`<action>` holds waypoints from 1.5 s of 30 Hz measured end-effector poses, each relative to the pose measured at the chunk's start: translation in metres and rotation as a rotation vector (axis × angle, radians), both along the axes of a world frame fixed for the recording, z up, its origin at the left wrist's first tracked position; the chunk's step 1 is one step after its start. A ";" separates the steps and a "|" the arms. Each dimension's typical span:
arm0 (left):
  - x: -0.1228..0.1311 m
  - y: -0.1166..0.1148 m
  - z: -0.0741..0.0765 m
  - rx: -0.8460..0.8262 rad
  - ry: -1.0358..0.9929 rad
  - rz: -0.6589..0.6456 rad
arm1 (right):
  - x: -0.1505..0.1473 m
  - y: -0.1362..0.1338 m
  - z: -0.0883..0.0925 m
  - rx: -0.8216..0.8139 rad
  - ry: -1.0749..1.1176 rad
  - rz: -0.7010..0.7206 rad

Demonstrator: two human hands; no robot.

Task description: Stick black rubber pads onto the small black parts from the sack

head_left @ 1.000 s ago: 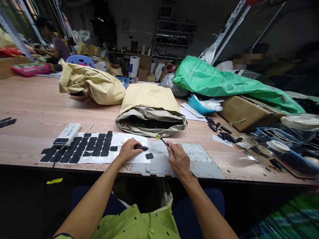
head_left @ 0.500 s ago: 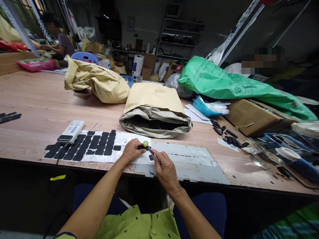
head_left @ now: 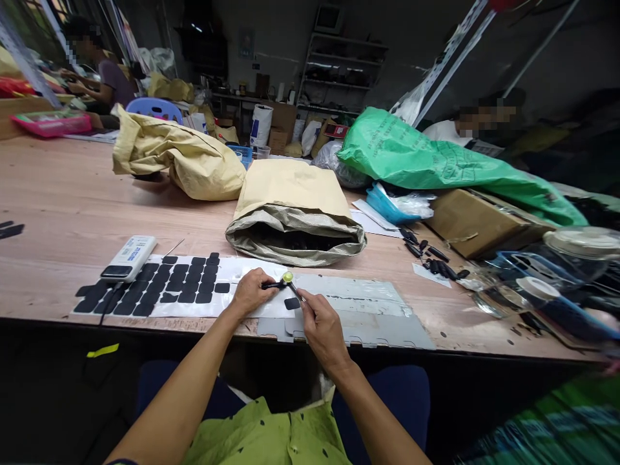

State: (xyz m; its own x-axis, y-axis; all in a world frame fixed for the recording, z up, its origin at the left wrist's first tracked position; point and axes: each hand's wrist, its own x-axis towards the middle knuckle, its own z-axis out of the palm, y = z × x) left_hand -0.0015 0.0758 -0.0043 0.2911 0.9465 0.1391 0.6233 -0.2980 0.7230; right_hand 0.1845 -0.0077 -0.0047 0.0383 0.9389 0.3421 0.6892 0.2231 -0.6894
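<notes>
My left hand (head_left: 252, 292) is closed on a slim black handle-like piece (head_left: 274, 285) that points right. At its right end sits a small round yellow-green disc (head_left: 287, 277). My right hand (head_left: 323, 326) pinches a thin dark stick-like tool (head_left: 297, 293), its tip meeting the disc's lower edge; its exact kind cannot be made out. Both hands are above a white sheet (head_left: 252, 309). A loose black rounded patch (head_left: 292, 303) lies between them. Rows of similar black patches (head_left: 195, 279) cover the sheet farther left.
A white boxy device (head_left: 130, 258) with a cable rests on the patches at left. Ahead lies an open tan sack (head_left: 293, 187) with dark contents. Black pieces (head_left: 438, 266), a carton (head_left: 484, 223) and jars (head_left: 581, 248) are to the right. A co-worker (head_left: 109, 81) sits at far left.
The disc and black piece have shifted slightly right and up, and more of the black piece shows beyond my left fingers. The loose patch between my hands is more exposed. The camera view has turned slightly.
</notes>
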 end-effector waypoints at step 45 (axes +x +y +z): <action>-0.007 0.003 -0.005 0.002 -0.072 -0.079 | 0.024 0.043 -0.015 0.213 -0.366 0.125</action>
State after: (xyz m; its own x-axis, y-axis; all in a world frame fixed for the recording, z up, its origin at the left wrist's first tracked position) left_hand -0.0082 0.0785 -0.0095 0.3537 0.9209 0.1639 0.5441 -0.3451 0.7648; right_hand 0.2080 0.0350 -0.0199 -0.2308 0.8356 0.4984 0.8380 0.4311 -0.3346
